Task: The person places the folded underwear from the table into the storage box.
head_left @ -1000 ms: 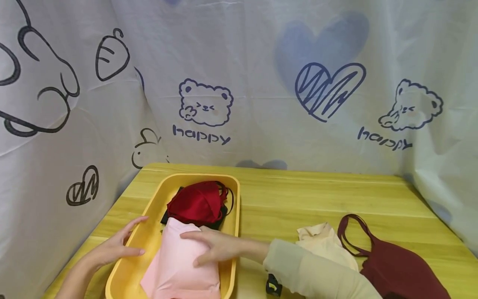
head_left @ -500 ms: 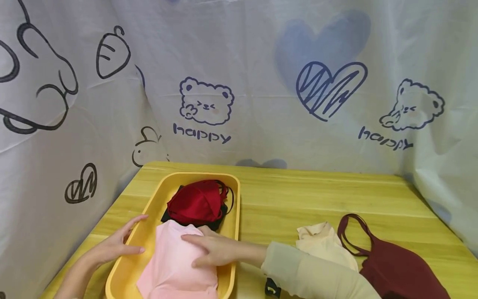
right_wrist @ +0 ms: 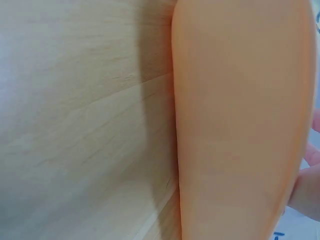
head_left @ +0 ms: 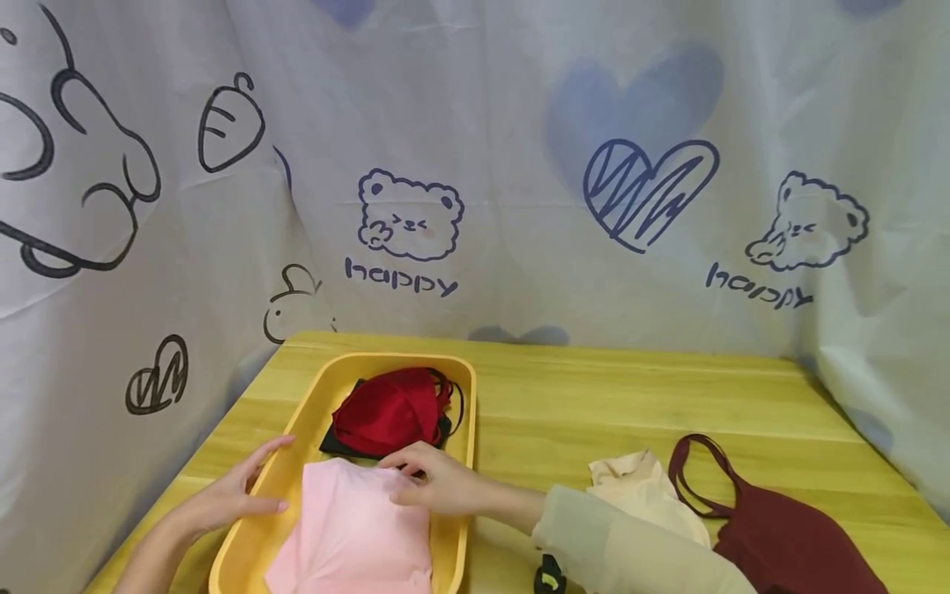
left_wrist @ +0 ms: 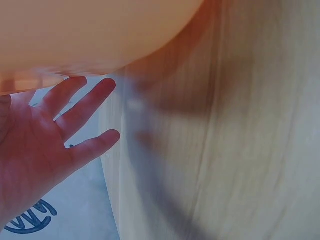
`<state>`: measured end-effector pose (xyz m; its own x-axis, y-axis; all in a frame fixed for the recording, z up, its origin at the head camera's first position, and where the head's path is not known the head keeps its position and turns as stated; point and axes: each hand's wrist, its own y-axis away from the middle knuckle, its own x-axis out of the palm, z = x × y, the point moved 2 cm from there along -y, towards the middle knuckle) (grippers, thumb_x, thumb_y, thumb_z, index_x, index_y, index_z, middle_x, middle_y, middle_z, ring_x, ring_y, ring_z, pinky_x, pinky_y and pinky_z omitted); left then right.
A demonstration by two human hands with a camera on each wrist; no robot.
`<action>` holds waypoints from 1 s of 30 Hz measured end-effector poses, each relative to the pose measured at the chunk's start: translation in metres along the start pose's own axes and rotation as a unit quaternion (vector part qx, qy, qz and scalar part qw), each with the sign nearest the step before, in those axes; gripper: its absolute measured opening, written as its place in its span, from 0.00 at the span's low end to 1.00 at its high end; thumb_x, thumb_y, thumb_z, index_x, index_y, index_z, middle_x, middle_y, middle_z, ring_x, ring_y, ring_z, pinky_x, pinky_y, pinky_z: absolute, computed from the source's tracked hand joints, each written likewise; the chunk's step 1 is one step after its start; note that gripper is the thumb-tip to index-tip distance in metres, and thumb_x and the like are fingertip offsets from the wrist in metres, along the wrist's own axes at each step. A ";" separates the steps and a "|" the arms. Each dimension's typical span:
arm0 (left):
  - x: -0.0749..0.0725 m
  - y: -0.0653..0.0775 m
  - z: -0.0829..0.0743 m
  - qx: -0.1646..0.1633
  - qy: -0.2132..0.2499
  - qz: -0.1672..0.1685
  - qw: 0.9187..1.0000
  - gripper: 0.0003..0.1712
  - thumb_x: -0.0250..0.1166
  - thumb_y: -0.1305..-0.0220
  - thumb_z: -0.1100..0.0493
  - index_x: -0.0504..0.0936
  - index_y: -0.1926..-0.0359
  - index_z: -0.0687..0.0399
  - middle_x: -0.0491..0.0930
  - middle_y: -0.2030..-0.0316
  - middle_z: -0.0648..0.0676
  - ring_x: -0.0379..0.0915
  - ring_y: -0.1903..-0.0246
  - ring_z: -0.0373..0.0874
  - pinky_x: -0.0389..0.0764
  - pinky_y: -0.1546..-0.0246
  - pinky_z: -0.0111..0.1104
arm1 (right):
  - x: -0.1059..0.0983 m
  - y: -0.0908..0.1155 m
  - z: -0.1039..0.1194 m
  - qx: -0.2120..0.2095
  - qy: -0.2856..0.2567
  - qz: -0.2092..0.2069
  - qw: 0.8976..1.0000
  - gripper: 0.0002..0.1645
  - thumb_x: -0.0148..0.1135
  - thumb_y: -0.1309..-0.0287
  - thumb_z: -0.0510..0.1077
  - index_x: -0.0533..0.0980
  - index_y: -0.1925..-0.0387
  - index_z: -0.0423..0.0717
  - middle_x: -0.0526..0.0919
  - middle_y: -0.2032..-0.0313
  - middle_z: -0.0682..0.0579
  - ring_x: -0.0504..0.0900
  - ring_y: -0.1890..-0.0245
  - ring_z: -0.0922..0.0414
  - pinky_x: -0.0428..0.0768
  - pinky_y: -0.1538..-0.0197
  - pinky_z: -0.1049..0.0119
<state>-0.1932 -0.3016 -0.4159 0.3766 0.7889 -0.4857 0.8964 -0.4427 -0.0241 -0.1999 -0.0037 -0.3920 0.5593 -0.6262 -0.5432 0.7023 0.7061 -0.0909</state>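
- Pink garment: laid in the yellow tray, far edge pinched by right hand.
- Left hand: fingers straight, rested on tray rim.
- Beige garment and maroon top: left on the table, judged unsorted.

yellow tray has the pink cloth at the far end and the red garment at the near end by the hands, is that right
Not quite: the two are swapped. In the head view the yellow tray holds the pink cloth at the near end, under the right hand, and the red garment lies at the far end.
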 end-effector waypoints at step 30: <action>0.002 0.001 0.005 0.026 0.012 -0.002 1.000 0.42 0.61 0.47 0.68 0.51 0.34 0.62 0.54 0.44 0.27 0.36 0.37 0.31 0.35 0.52 0.72 | -0.071 0.060 -0.023 0.020 -0.206 0.013 0.978 0.29 0.54 0.40 0.39 0.61 0.38 0.38 0.68 0.44 0.37 0.74 0.62 0.60 0.74 0.58 0.62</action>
<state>-0.1927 -0.3030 -0.4216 0.3782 0.8003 -0.4652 0.8847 -0.4604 -0.0728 -0.2071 0.0905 -0.3779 0.7008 -0.6946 -0.1624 0.6980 0.7147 -0.0446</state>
